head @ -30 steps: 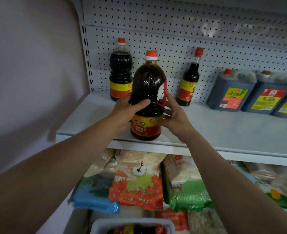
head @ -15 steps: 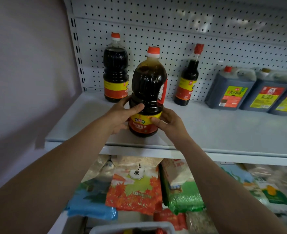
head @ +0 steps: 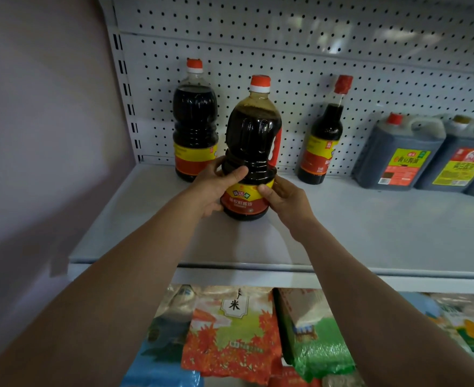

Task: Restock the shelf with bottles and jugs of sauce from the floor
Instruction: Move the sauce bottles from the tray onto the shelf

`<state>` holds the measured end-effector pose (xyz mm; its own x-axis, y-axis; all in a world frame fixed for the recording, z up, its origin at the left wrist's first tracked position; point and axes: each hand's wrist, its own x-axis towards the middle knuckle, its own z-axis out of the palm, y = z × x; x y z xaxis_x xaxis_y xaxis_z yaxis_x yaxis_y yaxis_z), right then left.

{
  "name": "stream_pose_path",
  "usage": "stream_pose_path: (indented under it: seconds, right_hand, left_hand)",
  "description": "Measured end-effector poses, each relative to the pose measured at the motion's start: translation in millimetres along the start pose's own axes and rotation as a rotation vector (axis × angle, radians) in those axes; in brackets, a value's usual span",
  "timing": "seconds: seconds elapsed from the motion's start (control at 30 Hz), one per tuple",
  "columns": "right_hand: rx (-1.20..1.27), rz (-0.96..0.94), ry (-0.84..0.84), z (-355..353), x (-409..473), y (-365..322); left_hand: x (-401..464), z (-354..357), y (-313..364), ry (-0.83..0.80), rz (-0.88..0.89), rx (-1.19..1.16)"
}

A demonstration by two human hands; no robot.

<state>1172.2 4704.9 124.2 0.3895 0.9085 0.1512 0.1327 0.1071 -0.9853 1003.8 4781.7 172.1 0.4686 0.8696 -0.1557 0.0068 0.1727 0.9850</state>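
On the white shelf (head: pixel 370 233), the sauce bottle (head: pixel 251 152) stands upright, red cap up, handle turned right. Both arms reach forward; the left hand (head: pixel 213 188) and right hand (head: pixel 286 198) clasp its lower part from both sides.

1. Left hand (head: pixel 212 188), centre frame: fingers curled, thumb extended rightward.
2. Right hand (head: pixel 284 198), just right of centre: fingers curled, thumb pointing left.
3. Both forearms bare, extended from lower corners.

Bare shelf (head: pixel 370 227) lies right of the held bottle (head: pixel 251 152); jugs (head: pixel 397 155) line the back.
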Motion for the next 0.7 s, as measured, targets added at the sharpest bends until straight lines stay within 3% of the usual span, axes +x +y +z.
stream_pose_path:
  seconds: [0.33,0.57,0.7]
  right_hand:
    - [-0.031,-0.004,-0.016,7.1,72.3,8.5]
    - [-0.018,-0.012,-0.012,10.4,103.4,18.2]
    - [-0.045,-0.008,-0.007,12.3,111.9,22.5]
  left_hand:
    - [74.0,-8.2,9.3,0.027,-0.029,0.013]
    - [107.5,-3.6,7.3,0.090,0.094,0.072]
    - [117.0,-3.4,4.5,0.063,0.072,0.067]
